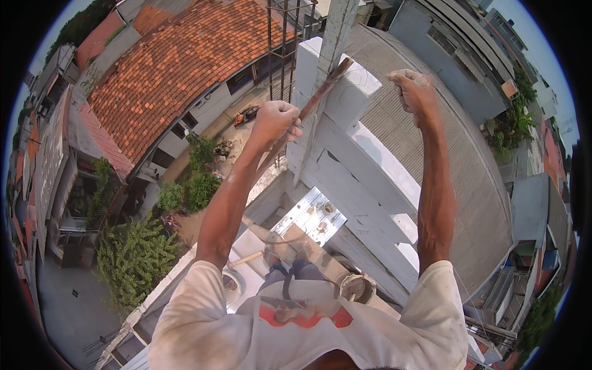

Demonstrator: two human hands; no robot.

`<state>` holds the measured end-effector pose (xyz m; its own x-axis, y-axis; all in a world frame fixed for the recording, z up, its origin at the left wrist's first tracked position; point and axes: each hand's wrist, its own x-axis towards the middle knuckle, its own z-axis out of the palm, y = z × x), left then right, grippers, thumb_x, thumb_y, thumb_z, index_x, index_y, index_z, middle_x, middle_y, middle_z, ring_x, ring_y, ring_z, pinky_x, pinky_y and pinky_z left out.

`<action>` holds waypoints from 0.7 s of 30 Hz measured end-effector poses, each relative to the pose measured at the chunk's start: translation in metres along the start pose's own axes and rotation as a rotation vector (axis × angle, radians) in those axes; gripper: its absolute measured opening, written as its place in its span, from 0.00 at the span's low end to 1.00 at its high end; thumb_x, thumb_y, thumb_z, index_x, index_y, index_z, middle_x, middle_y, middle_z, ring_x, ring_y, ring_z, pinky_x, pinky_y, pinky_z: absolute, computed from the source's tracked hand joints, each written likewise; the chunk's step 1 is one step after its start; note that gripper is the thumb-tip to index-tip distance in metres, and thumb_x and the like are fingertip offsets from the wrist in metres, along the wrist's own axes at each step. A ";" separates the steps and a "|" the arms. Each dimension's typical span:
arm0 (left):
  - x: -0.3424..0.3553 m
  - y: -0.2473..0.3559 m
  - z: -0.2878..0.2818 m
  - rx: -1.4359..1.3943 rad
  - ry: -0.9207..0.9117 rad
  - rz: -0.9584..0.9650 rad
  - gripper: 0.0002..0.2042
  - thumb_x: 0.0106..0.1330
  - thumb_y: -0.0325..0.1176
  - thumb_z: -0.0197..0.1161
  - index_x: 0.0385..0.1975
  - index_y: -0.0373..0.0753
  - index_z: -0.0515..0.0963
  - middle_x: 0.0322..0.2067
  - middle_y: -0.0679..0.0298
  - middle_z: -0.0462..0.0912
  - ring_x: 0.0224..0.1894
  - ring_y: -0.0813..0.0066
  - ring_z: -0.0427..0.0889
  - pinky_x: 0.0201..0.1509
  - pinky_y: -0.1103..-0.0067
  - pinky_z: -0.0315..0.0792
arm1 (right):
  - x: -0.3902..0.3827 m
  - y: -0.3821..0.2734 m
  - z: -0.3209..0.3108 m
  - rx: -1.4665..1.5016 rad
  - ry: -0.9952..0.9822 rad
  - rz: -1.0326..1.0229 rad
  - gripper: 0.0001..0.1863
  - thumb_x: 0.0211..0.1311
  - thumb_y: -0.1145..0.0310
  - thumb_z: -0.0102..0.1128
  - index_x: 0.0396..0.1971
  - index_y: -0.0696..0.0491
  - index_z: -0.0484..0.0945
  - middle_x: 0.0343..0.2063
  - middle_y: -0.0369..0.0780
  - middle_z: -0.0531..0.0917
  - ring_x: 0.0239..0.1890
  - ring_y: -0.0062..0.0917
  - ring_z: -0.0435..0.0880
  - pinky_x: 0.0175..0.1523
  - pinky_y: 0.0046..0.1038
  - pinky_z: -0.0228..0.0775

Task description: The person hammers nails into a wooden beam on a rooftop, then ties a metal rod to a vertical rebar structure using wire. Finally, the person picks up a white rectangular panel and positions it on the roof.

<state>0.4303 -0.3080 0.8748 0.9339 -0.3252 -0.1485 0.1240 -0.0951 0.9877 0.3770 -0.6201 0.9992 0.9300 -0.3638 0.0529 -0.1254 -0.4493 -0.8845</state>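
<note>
My left hand (279, 120) is closed, raised in front of a long rusty, narrow bar (327, 86); I cannot tell whether it grips the bar or something thinner. My right hand (413, 92) is raised apart to the right, fingers pinched together, holding something too small to make out. Between them stands a white block wall (354, 86) with a pale upright post (333, 31) alongside it. An upright rusty rebar cage (282, 52) is behind my left hand.
Below me are a silvery board (296, 219), a bucket (357, 287), a wooden-handled tool (245, 259) and planks at my feet. Beyond the edge lie a yard with plants and a motorbike (246, 115), a tiled roof (166, 74) and a corrugated roof (444, 203).
</note>
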 end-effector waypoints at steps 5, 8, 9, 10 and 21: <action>0.003 -0.007 0.002 0.002 0.003 0.017 0.09 0.68 0.31 0.61 0.34 0.30 0.82 0.26 0.61 0.84 0.23 0.77 0.86 0.21 0.82 0.78 | 0.018 0.052 0.018 -0.383 0.371 -0.277 0.13 0.64 0.67 0.62 0.38 0.61 0.89 0.26 0.41 0.87 0.29 0.24 0.83 0.37 0.31 0.75; 0.008 -0.004 0.000 0.049 0.002 0.014 0.09 0.68 0.31 0.61 0.35 0.30 0.82 0.27 0.61 0.84 0.23 0.77 0.86 0.22 0.81 0.78 | 0.032 0.074 -0.006 -0.559 0.363 -0.233 0.13 0.63 0.67 0.62 0.39 0.60 0.89 0.28 0.43 0.88 0.31 0.25 0.86 0.39 0.31 0.77; 0.008 -0.004 -0.002 0.043 0.005 0.011 0.10 0.68 0.32 0.62 0.35 0.29 0.82 0.27 0.61 0.84 0.23 0.77 0.86 0.22 0.81 0.78 | 0.030 0.075 -0.005 -0.578 0.314 -0.172 0.14 0.62 0.67 0.62 0.40 0.60 0.89 0.28 0.43 0.89 0.31 0.25 0.86 0.39 0.31 0.77; 0.008 -0.004 -0.003 0.035 0.005 0.009 0.10 0.68 0.32 0.62 0.35 0.29 0.82 0.28 0.61 0.84 0.23 0.77 0.86 0.22 0.81 0.78 | 0.024 0.080 0.000 -0.474 0.310 -0.111 0.14 0.62 0.67 0.62 0.39 0.60 0.89 0.28 0.43 0.88 0.31 0.25 0.86 0.39 0.31 0.76; 0.006 -0.010 0.005 -0.029 0.002 0.035 0.10 0.72 0.31 0.59 0.34 0.29 0.82 0.25 0.61 0.84 0.21 0.77 0.86 0.21 0.81 0.77 | -0.007 0.069 0.005 -0.329 0.356 -0.134 0.15 0.60 0.66 0.62 0.39 0.60 0.89 0.28 0.46 0.89 0.32 0.30 0.88 0.42 0.34 0.78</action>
<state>0.4333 -0.3135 0.8638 0.9384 -0.3263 -0.1140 0.1010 -0.0566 0.9933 0.3635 -0.6443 0.9351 0.7768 -0.5157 0.3615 -0.1692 -0.7238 -0.6689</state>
